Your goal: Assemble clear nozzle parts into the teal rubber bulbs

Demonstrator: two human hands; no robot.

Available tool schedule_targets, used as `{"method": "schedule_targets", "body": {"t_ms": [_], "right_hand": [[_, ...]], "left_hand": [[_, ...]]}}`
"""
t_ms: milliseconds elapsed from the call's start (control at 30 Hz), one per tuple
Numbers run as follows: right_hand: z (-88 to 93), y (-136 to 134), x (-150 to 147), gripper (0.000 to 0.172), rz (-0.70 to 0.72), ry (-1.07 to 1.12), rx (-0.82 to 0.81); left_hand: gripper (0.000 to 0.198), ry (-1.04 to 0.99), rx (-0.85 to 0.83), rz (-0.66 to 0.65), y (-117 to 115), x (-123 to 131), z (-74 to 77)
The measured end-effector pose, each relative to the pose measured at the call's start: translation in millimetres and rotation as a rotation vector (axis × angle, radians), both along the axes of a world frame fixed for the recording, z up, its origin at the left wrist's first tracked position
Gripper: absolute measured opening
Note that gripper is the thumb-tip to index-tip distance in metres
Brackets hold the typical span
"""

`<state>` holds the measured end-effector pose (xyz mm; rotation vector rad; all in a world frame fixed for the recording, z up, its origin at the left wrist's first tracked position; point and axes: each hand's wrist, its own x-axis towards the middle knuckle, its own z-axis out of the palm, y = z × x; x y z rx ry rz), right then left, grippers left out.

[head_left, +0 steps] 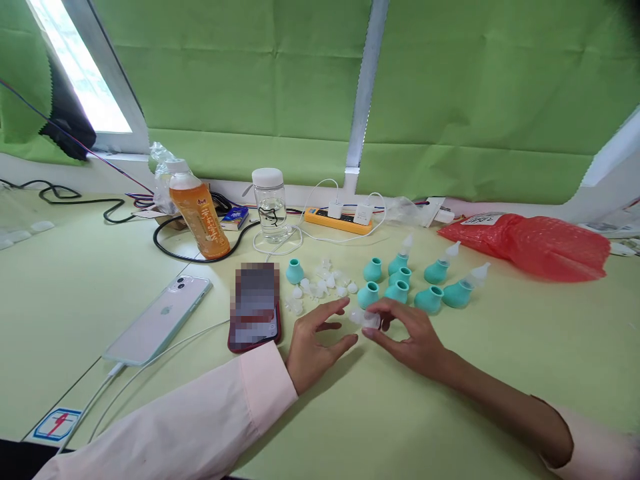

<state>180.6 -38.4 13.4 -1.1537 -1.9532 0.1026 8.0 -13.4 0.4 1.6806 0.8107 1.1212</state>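
Note:
Between thumb and fingers, my right hand [413, 337] pinches a small translucent plastic nozzle piece [369, 319], tilted to the left. My left hand [320, 341] is just left of it, fingers and thumb apart, holding nothing. Just beyond the hands stand several teal rubber bulbs with open necks, the nearest bulb [369, 295] right behind the nozzle piece. Three bulbs at the back and right carry clear tips, one being the capped bulb [459, 291]. A lone teal bulb [295, 272] stands to the left, beside a loose pile of small translucent parts [327, 280].
A dark red-cased phone [255, 307] lies left of my left hand; a pale phone [160, 320] on a cable lies further left. Behind are an orange drink bottle [201, 217], a clear jar [271, 207], a yellow power strip [337, 220] and a red plastic bag [535, 247].

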Motion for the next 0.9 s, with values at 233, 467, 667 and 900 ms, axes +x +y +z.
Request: {"method": "schedule_targets", "body": {"t_ms": [233, 467, 667, 900], "right_hand": [[21.4, 15, 21, 0.019, -0.218, -0.118, 0.140], [17.0, 20, 26, 0.020, -0.212, -0.259, 0.000], [29.5, 10, 20, 0.016, -0.054, -0.272, -0.097], [27.5, 6, 18, 0.020, -0.010, -0.279, -0.186]], "left_hand": [[0.036, 0.052, 0.059, -0.050, 1, 2, -1.4], [0.033, 0.096, 0.060, -0.074, 2, 2, -3.4], [0.037, 0.143, 0.084, -0.092, 4, 3, -6.0], [0.041, 0.177, 0.116, -0.136, 4, 2, -7.7]]}}
